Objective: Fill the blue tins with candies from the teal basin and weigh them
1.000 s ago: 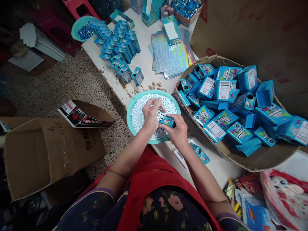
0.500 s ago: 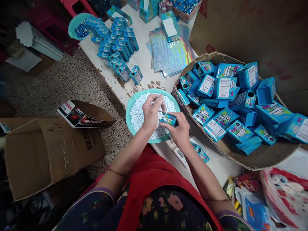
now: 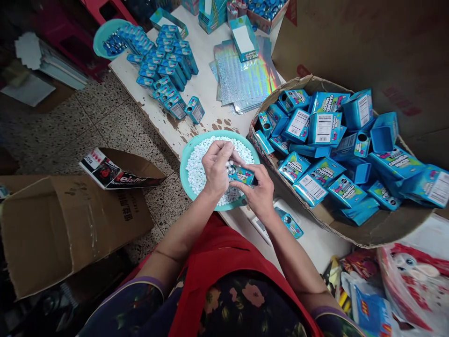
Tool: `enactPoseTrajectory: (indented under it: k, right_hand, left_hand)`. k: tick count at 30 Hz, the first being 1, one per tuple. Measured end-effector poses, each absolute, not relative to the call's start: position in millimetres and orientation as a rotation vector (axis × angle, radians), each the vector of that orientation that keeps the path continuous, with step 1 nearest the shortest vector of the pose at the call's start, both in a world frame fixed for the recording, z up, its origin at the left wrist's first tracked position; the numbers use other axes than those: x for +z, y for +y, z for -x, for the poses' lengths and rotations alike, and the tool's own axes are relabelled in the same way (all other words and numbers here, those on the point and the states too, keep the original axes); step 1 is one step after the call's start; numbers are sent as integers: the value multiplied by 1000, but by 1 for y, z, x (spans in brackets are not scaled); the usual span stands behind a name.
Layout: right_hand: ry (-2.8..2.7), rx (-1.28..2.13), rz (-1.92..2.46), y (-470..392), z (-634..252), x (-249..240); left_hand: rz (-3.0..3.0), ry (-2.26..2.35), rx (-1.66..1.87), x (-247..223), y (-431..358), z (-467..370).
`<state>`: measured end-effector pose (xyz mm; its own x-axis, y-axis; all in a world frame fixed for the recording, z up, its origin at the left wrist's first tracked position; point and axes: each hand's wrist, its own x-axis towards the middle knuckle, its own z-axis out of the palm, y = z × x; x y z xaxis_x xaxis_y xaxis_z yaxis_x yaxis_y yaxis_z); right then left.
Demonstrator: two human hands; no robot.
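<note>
My right hand [image 3: 258, 187] grips a small blue candy box [image 3: 242, 174] by its right end, tilted over the bowl. Cupped at the box's left end, my left hand [image 3: 216, 166] has curled fingers around some white candies, a few of which show at the box's opening. Beneath both hands is a turquoise bowl [image 3: 184, 178] filled with white candies [image 3: 198, 166]. Just right of my right wrist, another blue box [image 3: 292, 224] lies by a white scale [image 3: 261, 229], partly hidden by my forearm.
A large cut-down carton [image 3: 336, 234] of blue boxes stands at right. Rows of upright blue boxes [image 3: 168, 70] occupy the table's far left, near holographic sheets [image 3: 242, 75]. Another turquoise bowl [image 3: 101, 35] holds blue pieces. On the floor at left sits a cardboard box [image 3: 38, 229].
The blue box has come closer to my left hand, its end now against the cupped fingers. Fewer white candies show between the hands. The whole view has shifted slightly.
</note>
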<state>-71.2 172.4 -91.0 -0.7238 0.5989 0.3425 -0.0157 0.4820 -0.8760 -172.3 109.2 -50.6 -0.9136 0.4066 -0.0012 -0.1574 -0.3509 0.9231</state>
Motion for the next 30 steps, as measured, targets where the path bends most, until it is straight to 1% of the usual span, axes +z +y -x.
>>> enactPoseTrajectory:
  k: [5, 9, 12, 13, 14, 16, 18, 19, 20, 22, 24, 26, 28, 30]
  right_hand:
    - [-2045, 1333, 529, 172, 75, -101]
    - [-1996, 1454, 546, 177, 72, -107]
    - [-2012, 1462, 578, 185, 61, -104]
    - [-2017, 1447, 582, 188, 57, -103]
    - [-2021, 1427, 586, 191, 54, -102]
    - [-2028, 1382, 607, 196, 48, -102]
    - [-2036, 1346, 634, 200, 45, -103]
    - [-2040, 1335, 646, 202, 43, -103]
    - [-2043, 1324, 656, 203, 42, -103]
    - [-2044, 1316, 682, 204, 38, -104]
    - [-2041, 1318, 716, 205, 35, -104]
    - [-2032, 1322, 750, 204, 33, -105]
    - [-2018, 1313, 786, 203, 31, -106]
    - [-2009, 1297, 813, 202, 30, -106]
  left_hand:
    - [-344, 1528, 2257, -47, 109, 167]
    - [-366, 1523, 2299, -51, 107, 182]
    - [-364, 1771, 2235, -74, 106, 211]
    - [-394, 1933, 2116, -86, 106, 220]
    - [-463, 2113, 1916, -98, 107, 228]
    - [-704, 2413, 1338, -122, 111, 235]
    - [-959, 2550, 766, -137, 115, 230]
    - [-1050, 2583, 565, -140, 118, 223]
    - [-1108, 2612, 428, -142, 120, 216]
    - [-1163, 2647, 273, -140, 123, 203]
    - [-1191, 2633, 206, -138, 126, 195]
    - [-1190, 2608, 217, -139, 127, 194]
    - [-1135, 2595, 329, -144, 127, 199]
    - [-995, 2612, 588, -147, 125, 205]
